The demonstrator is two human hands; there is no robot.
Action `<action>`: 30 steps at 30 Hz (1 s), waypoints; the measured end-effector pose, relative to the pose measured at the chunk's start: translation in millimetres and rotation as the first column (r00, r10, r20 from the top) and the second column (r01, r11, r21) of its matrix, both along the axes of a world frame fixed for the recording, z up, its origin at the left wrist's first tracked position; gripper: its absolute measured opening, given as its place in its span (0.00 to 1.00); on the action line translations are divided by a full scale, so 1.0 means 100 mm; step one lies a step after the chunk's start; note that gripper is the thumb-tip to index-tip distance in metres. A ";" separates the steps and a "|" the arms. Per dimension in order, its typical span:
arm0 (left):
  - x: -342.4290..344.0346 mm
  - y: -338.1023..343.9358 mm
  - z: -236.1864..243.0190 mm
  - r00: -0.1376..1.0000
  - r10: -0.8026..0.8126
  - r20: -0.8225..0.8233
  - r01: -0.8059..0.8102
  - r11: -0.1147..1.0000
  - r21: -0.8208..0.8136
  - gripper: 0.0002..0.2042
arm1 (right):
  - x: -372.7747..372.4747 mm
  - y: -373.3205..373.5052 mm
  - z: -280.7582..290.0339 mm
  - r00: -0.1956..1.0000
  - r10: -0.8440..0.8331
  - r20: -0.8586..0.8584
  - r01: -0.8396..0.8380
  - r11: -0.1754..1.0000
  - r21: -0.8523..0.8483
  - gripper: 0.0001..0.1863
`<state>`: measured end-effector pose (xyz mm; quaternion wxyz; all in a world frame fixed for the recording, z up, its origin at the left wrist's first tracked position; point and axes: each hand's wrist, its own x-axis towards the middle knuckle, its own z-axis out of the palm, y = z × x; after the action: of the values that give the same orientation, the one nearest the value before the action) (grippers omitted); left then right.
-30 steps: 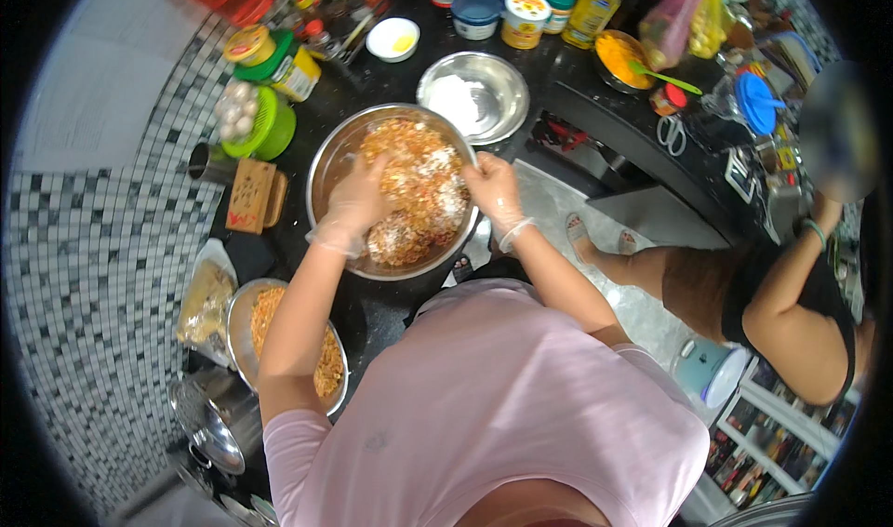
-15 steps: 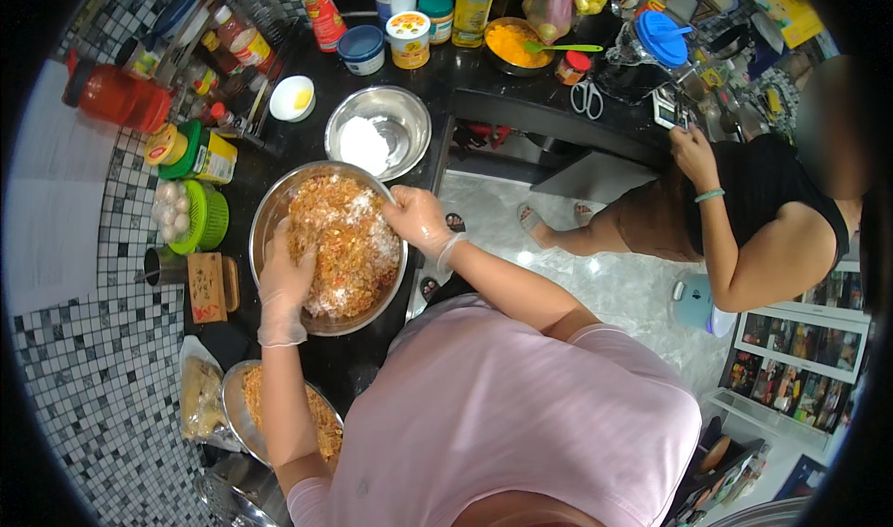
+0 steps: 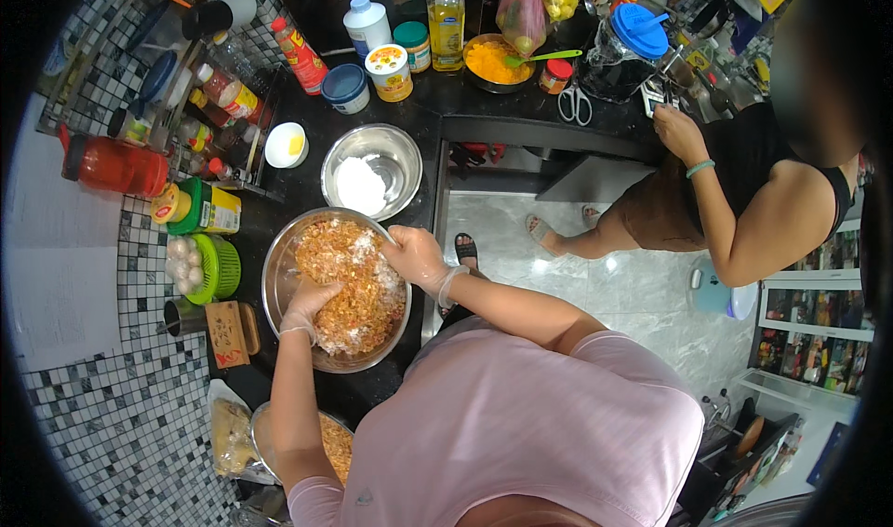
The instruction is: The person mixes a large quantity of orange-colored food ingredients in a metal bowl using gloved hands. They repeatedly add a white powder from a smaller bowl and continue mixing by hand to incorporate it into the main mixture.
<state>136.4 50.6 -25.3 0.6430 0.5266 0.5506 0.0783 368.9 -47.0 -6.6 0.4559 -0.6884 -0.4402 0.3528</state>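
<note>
step in hand, as judged: mixing by hand. the left hand (image 3: 313, 301) is in the crumbly orange mix (image 3: 353, 290) within the large bowl (image 3: 278, 271) on the counter (image 3: 304, 186); its fingers are sunk, so open or closed i cannot tell. the right hand (image 3: 416, 256) grips that bowl's rim. white powder (image 3: 365, 244) sits unblended; the next move would call for a steady bowl. counted: two hands, one powder bowl (image 3: 402, 168), one small white bowl (image 3: 282, 149), one scissors (image 3: 575, 107).
</note>
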 end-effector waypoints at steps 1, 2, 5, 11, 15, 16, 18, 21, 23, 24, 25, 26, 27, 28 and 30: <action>-0.13 0.05 -0.30 1.000 -0.008 -0.005 0.009 0.998 0.068 0.36 | -0.01 0.00 0.00 1.000 -0.006 -0.003 0.006 1.000 0.021 0.11; -0.20 0.07 -0.45 1.000 -0.019 -0.009 0.020 0.991 0.130 0.36 | -0.01 -0.01 0.00 1.000 -0.008 -0.009 0.008 1.000 0.019 0.11; -0.14 0.02 -0.25 0.990 -0.050 -0.128 0.079 0.971 0.225 0.32 | 0.01 -0.01 0.01 1.000 -0.011 0.000 0.011 1.000 0.023 0.11; 0.01 -0.23 0.61 0.978 -0.107 -0.177 0.173 0.895 0.412 0.35 | 0.02 -0.01 -0.01 1.000 0.021 -0.012 -0.020 0.999 0.045 0.12; 0.07 -0.29 0.41 0.846 -0.221 -0.486 0.466 0.749 0.471 0.44 | 0.09 0.05 -0.16 0.995 0.009 0.098 -0.022 0.991 0.129 0.11; 0.29 -0.37 0.92 0.709 -0.302 -0.637 0.549 0.803 0.230 0.47 | 0.09 0.06 -0.17 0.996 -0.005 0.088 -0.007 0.991 0.136 0.11; 0.27 -0.58 0.95 0.716 -0.297 -0.631 0.521 0.830 0.200 0.51 | 0.00 0.07 -0.19 0.998 0.028 0.050 -0.034 0.990 0.135 0.11; 0.40 -0.85 0.91 0.591 -0.304 -0.747 0.618 0.766 0.177 0.56 | -0.02 0.08 -0.21 0.998 0.051 0.026 -0.055 0.984 0.172 0.12; 0.42 -0.93 0.78 0.543 -0.235 -0.806 0.609 0.771 0.185 0.54 | -0.02 0.07 -0.18 0.998 0.060 -0.020 -0.056 0.987 0.153 0.13; 0.40 -0.90 0.73 0.572 -0.218 -0.791 0.574 0.795 0.196 0.52 | -0.02 0.05 -0.19 0.998 0.054 -0.029 -0.049 0.987 0.153 0.14; 0.43 -0.85 0.65 0.607 -0.203 -0.768 0.542 0.812 0.215 0.51 | -0.02 0.05 -0.19 0.988 0.055 -0.146 -0.036 0.991 0.128 0.15; 0.42 -0.78 0.56 0.636 -0.186 -0.749 0.536 0.805 0.256 0.50 | 0.01 0.04 -0.16 0.998 0.070 -0.009 -0.067 0.978 0.198 0.15; 0.36 -0.71 0.43 0.662 -0.175 -0.729 0.530 0.797 0.290 0.49 | 0.01 0.07 -0.18 0.996 0.076 -0.056 -0.066 0.984 0.163 0.14; 0.32 -0.70 0.41 0.682 -0.176 -0.709 0.528 0.790 0.312 0.48 | 0.02 0.04 -0.22 0.991 0.076 -0.106 -0.063 0.991 0.115 0.13; 0.27 -0.67 0.37 0.683 -0.127 -0.719 0.577 0.697 0.425 0.42 | 0.03 0.06 -0.30 0.977 0.076 -0.197 -0.052 0.991 0.122 0.14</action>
<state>163.0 -16.0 11.4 0.2050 0.8030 0.5561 -0.0627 371.5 -41.0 -37.0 0.5259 -0.6069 -0.4335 0.4089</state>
